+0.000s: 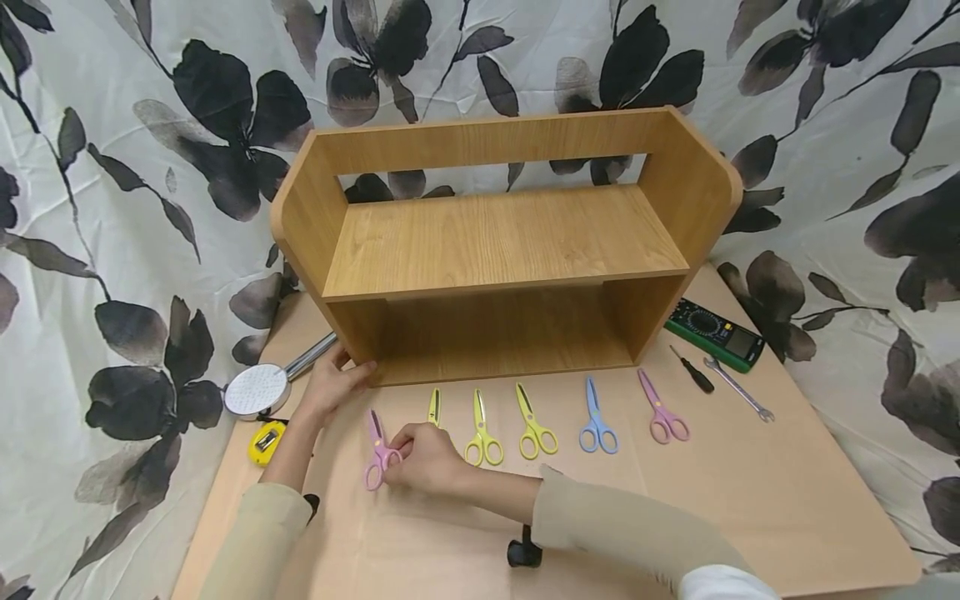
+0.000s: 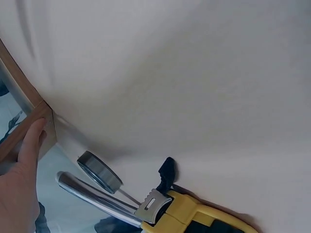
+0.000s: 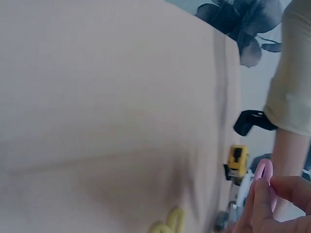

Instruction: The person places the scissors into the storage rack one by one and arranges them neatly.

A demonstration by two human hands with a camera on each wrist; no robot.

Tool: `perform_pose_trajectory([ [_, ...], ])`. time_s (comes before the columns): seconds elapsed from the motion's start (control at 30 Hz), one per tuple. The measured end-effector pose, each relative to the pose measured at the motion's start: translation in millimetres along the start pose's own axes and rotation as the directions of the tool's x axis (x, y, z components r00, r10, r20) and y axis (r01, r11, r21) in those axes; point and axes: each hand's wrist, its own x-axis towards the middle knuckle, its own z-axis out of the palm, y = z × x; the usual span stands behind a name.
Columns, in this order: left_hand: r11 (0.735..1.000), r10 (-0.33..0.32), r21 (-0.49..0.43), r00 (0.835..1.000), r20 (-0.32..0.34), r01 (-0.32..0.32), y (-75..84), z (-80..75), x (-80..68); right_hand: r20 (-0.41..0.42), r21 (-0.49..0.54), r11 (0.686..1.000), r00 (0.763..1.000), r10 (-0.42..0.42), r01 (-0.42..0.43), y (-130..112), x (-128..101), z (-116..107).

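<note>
A row of small scissors lies on the tan table point(image 1: 750, 500) in front of a wooden shelf point(image 1: 502, 242). My right hand point(image 1: 403, 446) pinches the handle of the leftmost pink scissors point(image 1: 377, 454); the right wrist view shows the pink handle point(image 3: 265, 174) between my fingertips point(image 3: 257, 199). Just right of that hand are yellow scissors point(image 1: 434, 407), half hidden behind it. Further right lie two more yellow pairs point(image 1: 484, 433), a blue pair point(image 1: 597, 423) and a pink pair point(image 1: 662, 412). My left hand point(image 1: 339, 379) rests with relaxed fingers against the shelf's lower left corner point(image 2: 44, 114), thumb point(image 2: 33, 138) touching the wood.
A round shower head point(image 1: 257, 389) with a chrome handle point(image 2: 92, 196) and a yellow tape measure point(image 1: 266, 441) lie left of my left hand. A green multimeter point(image 1: 714, 334), a screwdriver point(image 1: 693, 372) and a wrench point(image 1: 738, 389) lie right of the shelf. Floral cloth hangs behind.
</note>
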Motion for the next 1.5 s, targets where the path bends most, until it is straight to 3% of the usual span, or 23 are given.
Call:
perform_pose_trajectory([
  [0.27, 1.000, -0.028, 0.014, 1.000, -0.014, 0.028, -0.8, -0.5, 0.2, 0.028, 0.072, 0.997, 1.000, -0.011, 0.008, -41.0, -31.2, -55.6],
  [0.43, 1.000, -0.010, -0.019, 1.000, -0.029, 0.010, -3.1, 2.4, 1.9, 0.068, 0.151, 0.985, 0.993, -0.099, 0.087, -78.2, -40.4, -82.0],
  [0.57, 0.999, 0.012, -0.034, 0.999, -0.037, -0.014, -3.1, 5.4, 2.3, 0.040, 0.170, 0.967, 0.979, -0.200, 0.191, -111.3, -36.2, -97.7],
  [0.77, 1.000, 0.018, -0.022, 1.000, -0.016, -0.018, 1.0, 6.8, 1.4, -0.075, 0.099, 0.954, 0.958, -0.277, 0.283, -158.4, -4.3, -119.0],
  [0.97, 0.998, -0.001, -0.067, 1.000, -0.009, 0.001, -0.6, 4.9, -1.6, -0.107, 0.006, 0.963, 0.958, -0.266, 0.269, -188.3, 42.0, -121.9],
  [1.2, 0.999, 0.013, -0.044, 1.000, -0.028, -0.014, -1.0, 7.8, -2.3, -0.138, -0.133, 0.967, 0.963, -0.233, 0.215, -198.0, 83.0, -110.5],
  [1.5, 1.000, -0.009, -0.030, 0.999, -0.039, 0.008, 2.4, 8.2, -4.2, -0.115, -0.312, 0.933, 0.968, -0.224, 0.179, -203.3, 100.4, -98.1],
])
